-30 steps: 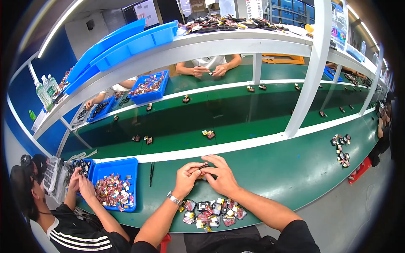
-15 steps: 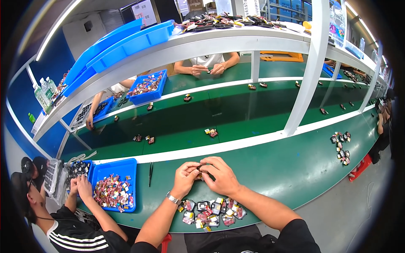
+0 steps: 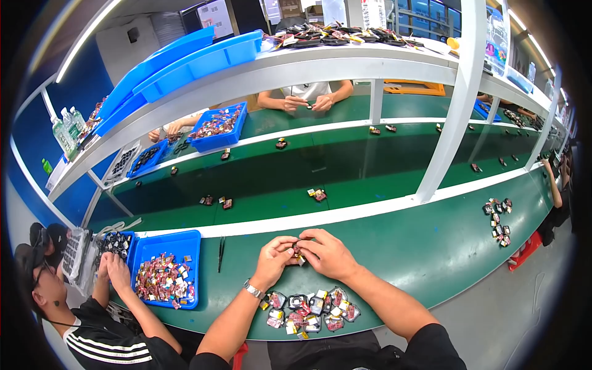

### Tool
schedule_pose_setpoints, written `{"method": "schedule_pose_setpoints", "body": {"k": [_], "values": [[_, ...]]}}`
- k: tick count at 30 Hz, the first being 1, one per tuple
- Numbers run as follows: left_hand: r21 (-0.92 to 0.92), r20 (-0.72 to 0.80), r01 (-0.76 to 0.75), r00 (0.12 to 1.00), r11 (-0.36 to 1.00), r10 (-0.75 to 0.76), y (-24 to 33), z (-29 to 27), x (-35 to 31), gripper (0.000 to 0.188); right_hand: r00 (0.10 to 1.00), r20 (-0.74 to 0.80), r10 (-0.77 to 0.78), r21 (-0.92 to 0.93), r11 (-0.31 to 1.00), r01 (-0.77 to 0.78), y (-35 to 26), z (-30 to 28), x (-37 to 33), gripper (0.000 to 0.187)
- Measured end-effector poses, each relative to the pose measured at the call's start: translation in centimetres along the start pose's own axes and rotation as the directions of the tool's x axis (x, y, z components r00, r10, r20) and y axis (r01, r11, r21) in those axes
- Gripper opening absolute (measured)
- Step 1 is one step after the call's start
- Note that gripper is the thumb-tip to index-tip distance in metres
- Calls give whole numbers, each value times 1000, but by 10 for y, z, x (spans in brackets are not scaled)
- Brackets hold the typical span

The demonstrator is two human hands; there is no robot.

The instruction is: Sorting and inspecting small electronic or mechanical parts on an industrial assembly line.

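Both my hands meet over the green bench, fingers closed round one small electronic module (image 3: 300, 254). Its red board and a yellow-and-white part show below the fingertips; the rest is hidden. My left hand (image 3: 272, 261), with a metal watch on the wrist, pinches it from the left. From the other side, my right hand (image 3: 328, 255) grips it with thumb and fingers. Just below the hands, near the bench edge, lies a cluster of black-cased modules (image 3: 314, 310) with red boards and white and yellow parts. Black tweezers (image 3: 221, 254) lie to the left of my left hand.
A blue tray (image 3: 198, 271) of small red boards stands at left, beside a seated co-worker's hands (image 3: 116, 271). More modules (image 3: 497, 221) lie on the bench at right. Beyond a white rail (image 3: 277, 223), modules sit spaced along a green belt (image 3: 265, 179). White posts (image 3: 453, 105) hold a shelf overhead.
The module between my hands now shows more of its red board and yellow-and-white part below my fingers. Across the belt at left, a co-worker's arm has drawn back from the rail.
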State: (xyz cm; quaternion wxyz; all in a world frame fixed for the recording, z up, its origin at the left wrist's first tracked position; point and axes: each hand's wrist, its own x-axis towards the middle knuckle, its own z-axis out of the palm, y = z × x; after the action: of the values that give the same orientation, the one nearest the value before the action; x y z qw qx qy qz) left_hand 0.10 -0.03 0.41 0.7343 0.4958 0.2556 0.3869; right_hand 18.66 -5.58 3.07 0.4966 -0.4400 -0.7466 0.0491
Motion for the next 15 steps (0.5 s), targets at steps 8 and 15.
{"method": "schedule_pose_setpoints", "body": {"k": [8, 15], "values": [[134, -21, -11, 1000, 991, 14, -5, 1, 2, 27, 999, 22, 42, 14, 999, -43, 3, 4, -3, 17], [130, -54, 8, 999, 991, -1, -5, 4, 0, 24, 999, 20, 45, -111, 993, -43, -7, 7, -3, 15]]}}
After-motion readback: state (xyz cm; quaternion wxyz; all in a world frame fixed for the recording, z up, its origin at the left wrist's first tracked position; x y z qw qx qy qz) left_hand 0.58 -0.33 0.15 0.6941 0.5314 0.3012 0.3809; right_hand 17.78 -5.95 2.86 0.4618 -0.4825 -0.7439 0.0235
